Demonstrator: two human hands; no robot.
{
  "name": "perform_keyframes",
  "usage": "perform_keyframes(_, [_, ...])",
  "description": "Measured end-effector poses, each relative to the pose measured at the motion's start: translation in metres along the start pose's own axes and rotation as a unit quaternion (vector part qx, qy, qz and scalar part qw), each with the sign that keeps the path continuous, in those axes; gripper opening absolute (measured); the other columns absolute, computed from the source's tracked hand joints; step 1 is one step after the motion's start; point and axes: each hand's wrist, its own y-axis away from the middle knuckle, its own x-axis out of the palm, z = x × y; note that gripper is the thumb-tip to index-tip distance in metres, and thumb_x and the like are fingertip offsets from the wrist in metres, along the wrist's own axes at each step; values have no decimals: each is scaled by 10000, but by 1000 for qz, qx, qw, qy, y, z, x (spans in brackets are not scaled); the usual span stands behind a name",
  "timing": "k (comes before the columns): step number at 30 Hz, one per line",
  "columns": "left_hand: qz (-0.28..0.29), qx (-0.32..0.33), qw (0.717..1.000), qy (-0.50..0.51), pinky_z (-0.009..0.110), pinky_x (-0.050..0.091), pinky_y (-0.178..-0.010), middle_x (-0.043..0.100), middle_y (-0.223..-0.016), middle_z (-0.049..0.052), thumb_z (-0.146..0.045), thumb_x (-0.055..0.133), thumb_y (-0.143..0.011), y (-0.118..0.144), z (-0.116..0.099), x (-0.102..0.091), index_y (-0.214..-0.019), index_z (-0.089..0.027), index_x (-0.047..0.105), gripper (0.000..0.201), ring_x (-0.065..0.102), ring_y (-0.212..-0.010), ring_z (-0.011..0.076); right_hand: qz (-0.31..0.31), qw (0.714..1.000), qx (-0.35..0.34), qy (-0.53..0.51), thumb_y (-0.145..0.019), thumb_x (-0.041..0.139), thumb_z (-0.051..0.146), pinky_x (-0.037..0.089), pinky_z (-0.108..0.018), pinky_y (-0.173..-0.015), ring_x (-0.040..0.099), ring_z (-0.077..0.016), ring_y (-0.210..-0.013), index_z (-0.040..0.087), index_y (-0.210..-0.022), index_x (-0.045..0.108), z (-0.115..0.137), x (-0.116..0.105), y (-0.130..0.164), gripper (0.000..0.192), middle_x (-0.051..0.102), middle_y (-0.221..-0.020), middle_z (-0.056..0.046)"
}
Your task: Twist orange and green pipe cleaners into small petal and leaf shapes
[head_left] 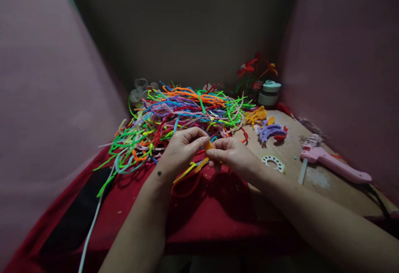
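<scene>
Over a red cloth point(215, 223), the left hand point(187, 148) and right hand point(229, 152) pinch an orange strip point(208, 145) between their fingertips, neither nearer, its long axis seemingly slanting down-left toward what look like scissors point(183, 173).

We have a table under a red cloth point(131, 227). Across its back we see a tangled heap of pipe cleaners point(187, 113), and nearer us lie scissors point(184, 173). At the left we find a black slab point(73, 212), a white cable point(91, 228) beside it. At the right we see a board point(289, 150) bearing an orange bundle point(256, 116), a purple bundle point(270, 132), a ring point(268, 159) and a glue gun point(338, 166).
</scene>
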Motion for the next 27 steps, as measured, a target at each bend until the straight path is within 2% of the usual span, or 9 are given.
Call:
perform_keyframes(2, [45,-40,994,89,207,402,-541,609,-679,3,-330,598,-740,1,-1,-5,-819,-153,624,195,523,-577,103,27,999,4,-28,-689,624,264,372,-202,-437,472,-63,-398,135,-573,550,-1,-1,1,188,584,-503,9])
perform_keyframes(5, [66,-79,984,143,189,341,-460,544,-560,-25,-348,643,-712,2,0,-9,-765,-153,613,205,451,-469,72,63,996,8,-59,-670,648,269,386,-205,-446,485,-65,-407,128,-601,575,-2,-2,1,173,595,-518,6])
perform_keyframes(12, [30,-100,989,104,177,268,-398,485,-470,-44,-330,672,-669,1,-3,-6,-666,-147,585,202,383,-406,56,80,993,18,-83,-674,671,272,404,-208,-448,499,-66,-402,120,-615,578,-8,-2,-1,188,602,-527,3])
perform_keyframes(16, [-7,-84,994,72,173,282,-411,493,-506,-40,-315,675,-656,0,-3,-4,-642,-138,595,195,390,-434,49,52,996,22,-68,-672,682,289,391,-202,-432,492,-61,-389,129,-589,563,-8,-2,-2,216,598,-514,9])
perform_keyframes(22, [51,-117,986,107,181,231,-399,457,-474,-46,-311,677,-651,0,0,-3,-692,-129,637,191,350,-412,46,-21,999,-1,-30,-663,700,328,335,-199,-409,445,-49,-375,130,-550,566,-4,1,-1,264,576,-483,10])
perform_keyframes(24, [34,-109,987,110,182,253,-413,477,-485,-41,-291,688,-634,0,0,-3,-655,-123,626,180,374,-426,50,-15,999,-1,-46,-637,722,322,347,-202,-419,458,-53,-384,127,-542,576,-4,0,-1,262,586,-491,4])
perform_keyframes(27, [32,-101,987,121,184,301,-448,520,-525,-31,-276,691,-632,0,2,-3,-644,-123,616,170,428,-462,61,42,992,3,-118,-616,740,315,415,-221,-467,513,-76,-427,111,-580,620,-7,-3,-3,240,620,-538,-19])
